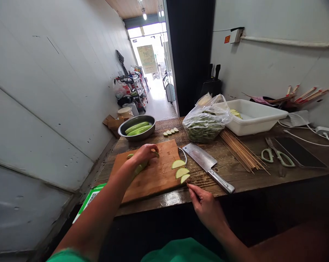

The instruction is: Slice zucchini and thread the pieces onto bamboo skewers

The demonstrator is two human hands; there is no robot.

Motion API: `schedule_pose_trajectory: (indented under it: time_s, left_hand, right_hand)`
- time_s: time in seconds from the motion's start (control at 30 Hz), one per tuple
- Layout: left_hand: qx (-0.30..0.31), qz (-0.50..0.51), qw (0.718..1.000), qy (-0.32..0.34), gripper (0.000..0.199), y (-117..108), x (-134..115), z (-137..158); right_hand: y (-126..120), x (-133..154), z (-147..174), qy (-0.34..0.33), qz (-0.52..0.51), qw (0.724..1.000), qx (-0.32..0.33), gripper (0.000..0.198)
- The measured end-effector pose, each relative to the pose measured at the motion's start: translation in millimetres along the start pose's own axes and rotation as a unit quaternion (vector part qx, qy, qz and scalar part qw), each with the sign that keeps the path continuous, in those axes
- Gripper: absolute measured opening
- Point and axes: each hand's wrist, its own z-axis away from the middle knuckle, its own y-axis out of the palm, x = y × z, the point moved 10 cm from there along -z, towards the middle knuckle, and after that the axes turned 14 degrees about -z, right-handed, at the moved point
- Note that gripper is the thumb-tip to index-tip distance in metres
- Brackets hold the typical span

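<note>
My right hand (pixel 205 203) pinches the lower end of a thin skewer (pixel 187 183). Three pale half-round zucchini slices (pixel 182 173) with green rims are threaded along it, over the right edge of the wooden cutting board (pixel 164 174). Above the board, my left hand (pixel 145 153) has its fingers closed on another zucchini slice (pixel 155 154). More cut zucchini (pixel 139 169) lies on the board, partly hidden by my left hand and forearm. Right of the board rests a cleaver (pixel 201 158), its handle toward me.
Behind the board are a metal bowl (pixel 122 133) of whole zucchini, a finished row of slices (pixel 171 132) and a plastic bag (pixel 205 122) of green vegetables. Bare skewers (pixel 242 151), scissors (pixel 279 154), a phone (pixel 301 152) and a white tub (pixel 254 125) occupy the right side.
</note>
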Motion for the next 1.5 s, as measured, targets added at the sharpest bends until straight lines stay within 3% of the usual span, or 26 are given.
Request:
schedule_pose_trajectory:
  time_s: [0.1, 0.23, 0.33, 0.43, 1.5]
  left_hand:
    - [-0.059, 0.221, 0.973, -0.022, 0.027, 15, -7, 26]
    - [-0.044, 0.510, 0.849, -0.134, 0.029, 63, 2, 53]
    - [-0.029, 0.605, 0.772, -0.194, 0.016, 87, 6, 60]
    - [-0.025, 0.635, 0.741, -0.217, 0.009, 93, 8, 60]
    - [-0.039, 0.653, 0.720, -0.232, 0.011, 102, 5, 67]
  right_hand:
    - [-1, 0, 4, -0.006, 0.001, 1.000, -0.010, 0.028]
    - [4, 0, 14, -0.034, -0.006, 0.999, -0.010, 0.029]
    - [11, 0, 21, -0.042, -0.013, 0.999, 0.008, 0.029]
    - [16, 2, 26, -0.040, -0.015, 0.999, 0.025, 0.030]
    - [23, 3, 25, -0.017, 0.015, 0.998, 0.060, 0.029]
